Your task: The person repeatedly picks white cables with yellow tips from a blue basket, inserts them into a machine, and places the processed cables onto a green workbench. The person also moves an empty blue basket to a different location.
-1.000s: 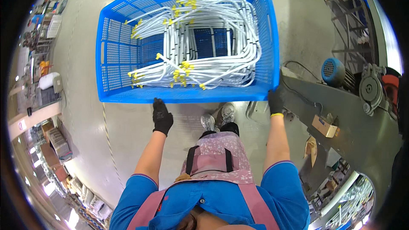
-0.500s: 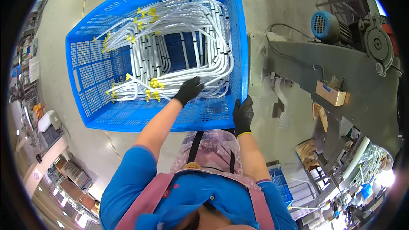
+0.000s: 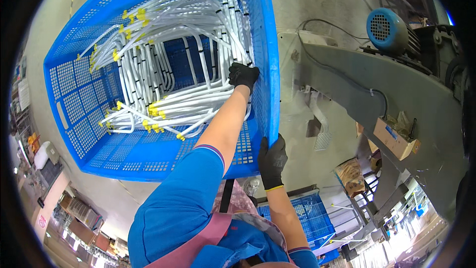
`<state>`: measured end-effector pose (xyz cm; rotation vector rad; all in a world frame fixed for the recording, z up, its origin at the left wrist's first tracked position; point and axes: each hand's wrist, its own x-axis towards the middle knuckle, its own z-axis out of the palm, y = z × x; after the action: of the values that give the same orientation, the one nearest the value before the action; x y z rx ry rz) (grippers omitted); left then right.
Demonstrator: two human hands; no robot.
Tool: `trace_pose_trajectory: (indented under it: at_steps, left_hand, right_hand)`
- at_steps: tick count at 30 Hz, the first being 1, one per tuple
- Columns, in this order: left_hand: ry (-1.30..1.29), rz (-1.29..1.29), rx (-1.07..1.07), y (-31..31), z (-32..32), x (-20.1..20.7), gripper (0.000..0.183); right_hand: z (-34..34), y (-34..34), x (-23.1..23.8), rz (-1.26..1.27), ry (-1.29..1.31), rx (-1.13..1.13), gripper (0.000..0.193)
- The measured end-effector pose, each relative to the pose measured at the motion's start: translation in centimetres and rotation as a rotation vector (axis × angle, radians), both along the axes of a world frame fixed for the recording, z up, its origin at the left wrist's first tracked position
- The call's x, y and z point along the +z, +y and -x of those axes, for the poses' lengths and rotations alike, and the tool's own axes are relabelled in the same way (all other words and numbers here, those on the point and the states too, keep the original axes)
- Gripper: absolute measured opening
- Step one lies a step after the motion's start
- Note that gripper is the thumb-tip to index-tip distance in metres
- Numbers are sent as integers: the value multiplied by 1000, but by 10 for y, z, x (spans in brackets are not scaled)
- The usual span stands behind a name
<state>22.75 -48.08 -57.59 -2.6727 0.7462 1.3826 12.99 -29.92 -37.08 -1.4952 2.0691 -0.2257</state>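
A: Principal item, and its location?
B: White tubes point(image 3: 198, 100), bent, one lot; upper left to centre of the frame, inside a blue crate point(image 3: 270, 79). Glossy, rounded at the corners, banded in black at intervals. Yellow caps point(image 3: 154, 112) on many ends, clustered toward the left. Laid in overlapping layers around a central gap where the crate's blue bottom shows.
A: Hands?
B: Two, black-gloved. Left hand point(image 3: 243, 75): reaching in at centre, fingers curled against the tubes at their right-hand bend; cannot tell whether any is gripped. Right hand point(image 3: 272, 161): grasping the crate's near right corner, just below centre, thumb and fingers astride the rim.
A: Edges and clearance?
B: Crate walls: perforated, taller than the layered lot; far rim cut by the frame's top. Bare strips inside along the left wall and the near wall; right wall close beside the bends. Outside, right of centre: grey floor point(image 3: 302, 0), a narrow lane to a grey machine base point(image 3: 357, 74), with a foot pedal point(image 3: 323, 140) standing in it. Second blue basket point(image 3: 312, 218): lower right, near the right forearm.
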Motion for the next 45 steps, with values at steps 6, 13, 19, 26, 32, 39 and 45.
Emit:
trace_pose_trajectory:
  at_steps: [6, 13, 19, 26, 32, 39, 45]
  left_hand:
    - [-142, 227, -227, 21, 9, 30, 67]
    - [89, 177, -190, 21, 3, 24, 65]
    - [199, 276, 72, 14, -5, 0, 66]
    - [550, 457, 307, 27, 1, -3, 72]
    - [680, 477, 318, 12, -10, 44, 60]
    - [819, 980, -218, 16, -91, 198, 12]
    - [1125, 543, 342, 53, -165, 387, 44]
  right_hand:
    - [1, -2, 4, 7, 22, 8, 39]
    - [1, -3, 1, 36, 40, 14, 37]
    - [0, -5, 2, 58, 94, 33, 33]
    - [1, -5, 3, 25, 41, 4, 38]
    - [3, -1, 0, 35, 71, 26, 35]
    - [5, -1, -5, 8, 88, -9, 34]
    - [8, 2, -5, 15, 78, 23, 33]
